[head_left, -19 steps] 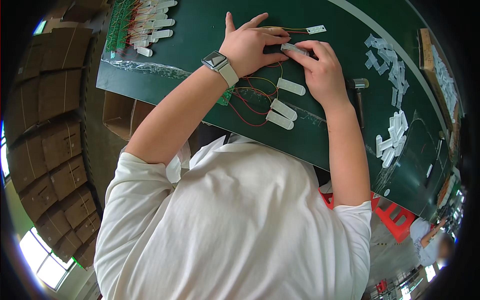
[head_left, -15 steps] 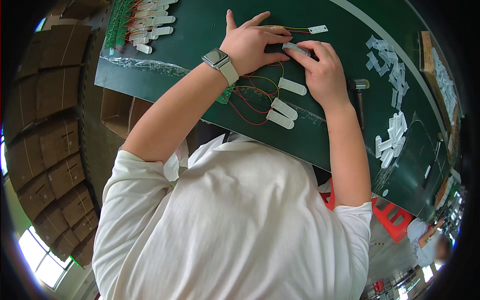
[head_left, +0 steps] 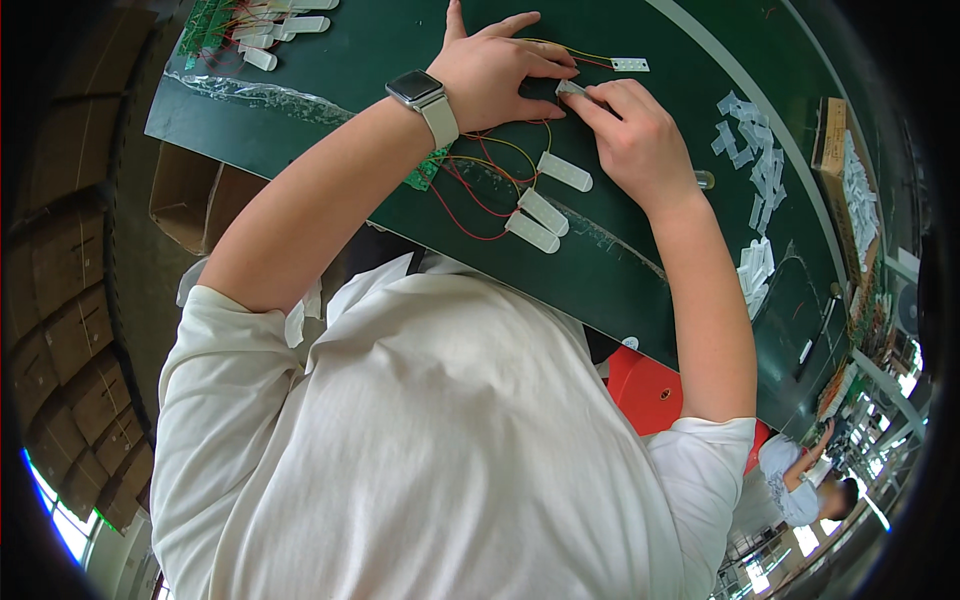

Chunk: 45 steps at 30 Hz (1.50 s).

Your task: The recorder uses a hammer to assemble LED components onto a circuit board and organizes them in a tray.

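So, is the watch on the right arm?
No, the watch is strapped at the wrist just behind the left hand.

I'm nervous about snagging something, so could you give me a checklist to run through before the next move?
1. Right hand grip on the small pale plastic piece: ok, pinched at the fingertips.
2. Left hand thumb and forefinger apart: ok.
3. Three white round-ended plastic strips clear of both hands: ok.
4. Small white dotted rectangular plate clear of both hands: ok.
5. Green circuit board free of the left arm: cannot tell, partly hidden.
6. Pile of white plastic strips fully visible: not ok, right forearm overlaps it.
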Tool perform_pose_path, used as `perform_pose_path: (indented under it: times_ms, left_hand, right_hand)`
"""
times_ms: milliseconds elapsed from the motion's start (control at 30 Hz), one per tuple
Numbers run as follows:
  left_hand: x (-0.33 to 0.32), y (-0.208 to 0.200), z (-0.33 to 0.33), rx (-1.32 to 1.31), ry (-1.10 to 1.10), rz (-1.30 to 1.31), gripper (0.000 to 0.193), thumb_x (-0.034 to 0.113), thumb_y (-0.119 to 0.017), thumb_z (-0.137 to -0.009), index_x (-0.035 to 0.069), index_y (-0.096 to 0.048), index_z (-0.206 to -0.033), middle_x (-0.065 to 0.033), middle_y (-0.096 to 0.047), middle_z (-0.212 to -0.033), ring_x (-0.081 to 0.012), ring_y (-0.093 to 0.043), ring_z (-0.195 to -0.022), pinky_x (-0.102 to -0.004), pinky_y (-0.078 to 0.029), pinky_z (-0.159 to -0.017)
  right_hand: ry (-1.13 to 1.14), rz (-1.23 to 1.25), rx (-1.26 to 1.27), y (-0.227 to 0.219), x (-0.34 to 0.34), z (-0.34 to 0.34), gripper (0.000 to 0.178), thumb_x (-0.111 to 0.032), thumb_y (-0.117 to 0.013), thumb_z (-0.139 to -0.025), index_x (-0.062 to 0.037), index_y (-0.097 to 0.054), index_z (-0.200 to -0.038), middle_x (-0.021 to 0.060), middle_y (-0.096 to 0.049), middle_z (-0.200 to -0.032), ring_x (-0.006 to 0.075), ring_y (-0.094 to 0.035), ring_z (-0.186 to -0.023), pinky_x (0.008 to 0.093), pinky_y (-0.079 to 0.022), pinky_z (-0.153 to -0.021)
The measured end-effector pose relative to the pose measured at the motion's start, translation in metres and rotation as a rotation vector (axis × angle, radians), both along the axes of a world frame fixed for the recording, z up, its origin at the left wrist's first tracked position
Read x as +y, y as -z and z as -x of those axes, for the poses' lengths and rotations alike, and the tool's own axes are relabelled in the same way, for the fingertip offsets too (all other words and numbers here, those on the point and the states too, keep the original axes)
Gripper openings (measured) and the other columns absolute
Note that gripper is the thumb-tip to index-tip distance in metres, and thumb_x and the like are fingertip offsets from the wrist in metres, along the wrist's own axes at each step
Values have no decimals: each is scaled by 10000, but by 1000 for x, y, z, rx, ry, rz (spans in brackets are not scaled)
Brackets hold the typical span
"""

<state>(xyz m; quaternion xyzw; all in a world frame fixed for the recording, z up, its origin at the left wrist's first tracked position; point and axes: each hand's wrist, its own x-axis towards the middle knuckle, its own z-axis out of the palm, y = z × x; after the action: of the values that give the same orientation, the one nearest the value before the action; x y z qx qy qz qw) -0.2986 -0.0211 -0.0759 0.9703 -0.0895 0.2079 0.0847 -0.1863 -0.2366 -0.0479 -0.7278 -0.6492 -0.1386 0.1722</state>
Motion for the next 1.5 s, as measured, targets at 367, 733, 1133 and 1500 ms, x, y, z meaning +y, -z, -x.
perform_pose_path:
  times_ms: [367, 733, 1133, 1500]
  left_hand:
    - [-11, -73, -6, 486, -45, 204, 477, 446, -741, -898, 210, -724, -1312, 39, -601, -1476, -320, -357, -1522, -851, -127, -1126]
    - [-8, -14, -7, 10, -30, -206, 475, 427, -781, -863, 178, -741, -1266, -40, -616, -1409, -361, -430, -1417, -712, -262, -1162]
    - [-8, -32, 0, 75, -108, 81, 534, 508, -840, -789, 408, -736, -1303, -121, -426, -1587, -437, -288, -1502, -780, -171, -1162]
    - [1, -16, 0, 143, -22, 196, 619, 540, -851, -764, 455, -686, -1356, -85, -197, -1745, -473, -90, -1590, -766, -65, -1195]
  right_hand:
    - [46, -36, 27, 9, -3, 1, 317, -13, -683, -843, -134, -787, -1118, 50, -667, -1009, 238, -669, -976, 360, -593, -818]
    - [109, -169, 198, 17, -6, 4, 352, 33, -679, -839, -115, -778, -1142, 50, -699, -991, 246, -684, -978, 367, -586, -836]
    - [166, -217, 244, 21, -2, 6, 322, -2, -706, -867, -98, -767, -1169, 72, -725, -1002, 261, -687, -966, 371, -579, -836]
    - [203, -202, 291, 21, -6, 8, 328, -29, -725, -875, -122, -765, -1188, 42, -735, -1046, 249, -676, -1015, 370, -575, -874]
